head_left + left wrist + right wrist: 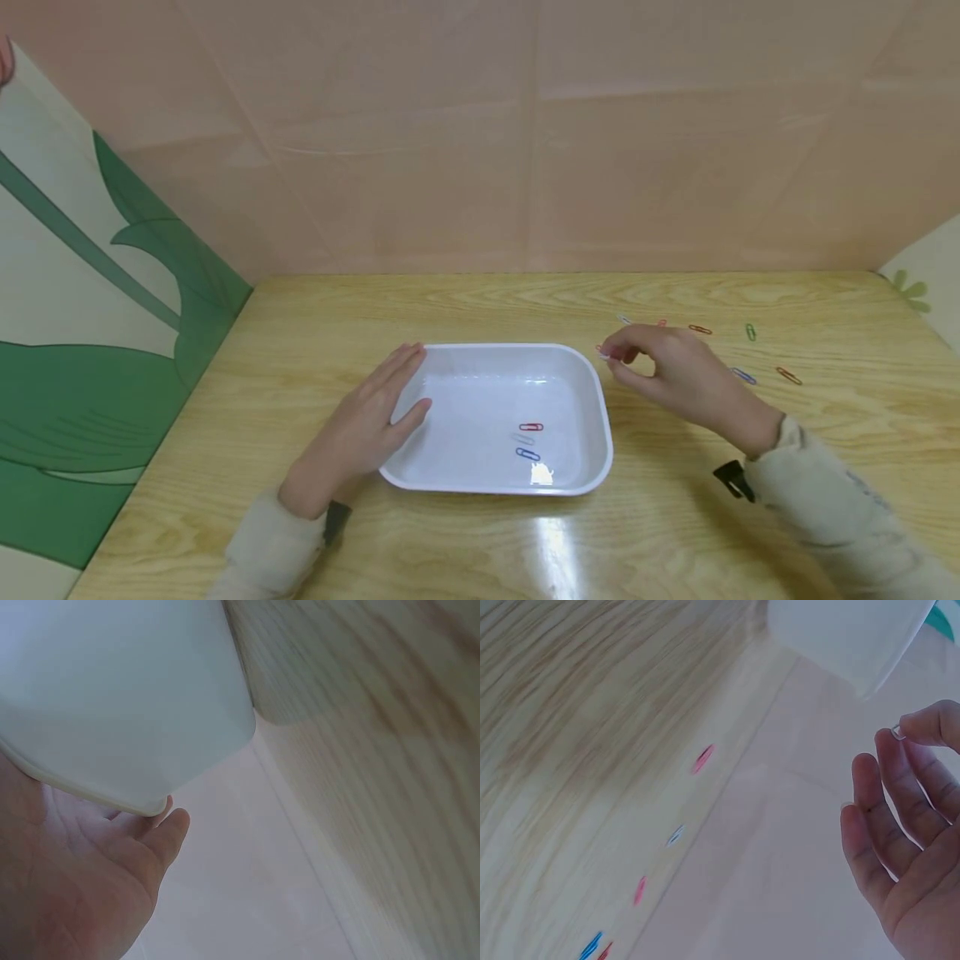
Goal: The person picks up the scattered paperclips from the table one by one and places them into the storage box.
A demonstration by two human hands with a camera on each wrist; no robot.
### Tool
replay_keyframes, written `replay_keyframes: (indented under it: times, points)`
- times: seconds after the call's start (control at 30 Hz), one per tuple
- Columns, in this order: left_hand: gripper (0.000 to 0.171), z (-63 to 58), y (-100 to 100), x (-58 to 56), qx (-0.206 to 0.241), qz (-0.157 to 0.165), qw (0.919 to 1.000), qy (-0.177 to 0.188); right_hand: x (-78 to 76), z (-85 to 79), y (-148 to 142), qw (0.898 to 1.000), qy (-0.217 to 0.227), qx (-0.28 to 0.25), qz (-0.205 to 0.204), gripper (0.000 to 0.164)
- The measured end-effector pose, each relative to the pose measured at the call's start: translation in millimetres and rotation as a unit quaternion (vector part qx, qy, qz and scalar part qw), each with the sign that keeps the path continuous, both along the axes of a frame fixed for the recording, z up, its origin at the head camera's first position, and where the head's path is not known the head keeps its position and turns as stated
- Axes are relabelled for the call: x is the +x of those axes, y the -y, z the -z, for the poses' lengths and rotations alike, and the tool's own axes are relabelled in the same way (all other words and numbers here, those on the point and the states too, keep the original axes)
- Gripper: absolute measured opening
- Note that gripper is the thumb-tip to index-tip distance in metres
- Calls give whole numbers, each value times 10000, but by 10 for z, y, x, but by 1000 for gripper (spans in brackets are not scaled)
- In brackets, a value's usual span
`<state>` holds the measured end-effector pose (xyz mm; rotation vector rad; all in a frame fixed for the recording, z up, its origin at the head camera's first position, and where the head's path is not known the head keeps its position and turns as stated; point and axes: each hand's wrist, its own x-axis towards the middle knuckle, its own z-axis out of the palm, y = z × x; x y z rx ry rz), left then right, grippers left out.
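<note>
Thumb and fingertips of my right hand [690, 371] pinch a small white paper clip [898, 733], just outside the right rim of a white tray [465, 433] in the head view. Along the tray's left rim lies my left hand [358, 427], fingers extended and thumb spread over the inside. In the left wrist view the palm is against the rim. A red paper clip [531, 427], a white paper clip [523, 439] and a blue paper clip [528, 454] lie close together on the tray floor. A pink clip on the table is partly hidden behind the right fingertips.
Several loose paper clips are scattered on the wooden table [450, 542] around the right hand, among them a green clip [751, 332], a blue clip [744, 376] and an orange-red clip [788, 376]. A pinkish wall covering [390, 183] rises along the table's far edge.
</note>
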<state>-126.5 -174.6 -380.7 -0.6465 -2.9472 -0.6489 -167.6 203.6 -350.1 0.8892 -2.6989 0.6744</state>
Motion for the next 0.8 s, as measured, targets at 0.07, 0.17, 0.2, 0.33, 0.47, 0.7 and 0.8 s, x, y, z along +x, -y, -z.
replay_keyframes:
  times: [0.07, 0.17, 0.2, 0.33, 0.47, 0.7, 0.8]
  points:
    - [64, -5, 0, 1, -9, -12, 10000, 19, 12, -19, 45, 10000, 53, -43, -38, 13]
    - [64, -5, 1, 1, -5, -18, 10000, 36, 27, -41, 107, 9997, 160, -127, -108, 13]
    - [64, -3, 2, 0, 0, -13, 10000, 29, 31, -44, 127, 9996, 184, -151, -127, 12]
    - [64, 10, 6, -5, 31, 26, 10000, -26, 42, -49, 198, 9992, 229, -253, -228, 12]
    - [64, 15, 8, -8, 37, 41, 10000, -62, 42, -35, 262, 9984, 226, -310, -418, 13]
    - [64, 11, 10, -7, 45, 55, 9999, -125, 32, 21, 383, 9947, 175, -559, -851, 13]
    - [64, 22, 11, -12, 60, 73, 9998, -197, 36, 39, 433, 9940, 235, -547, -917, 14]
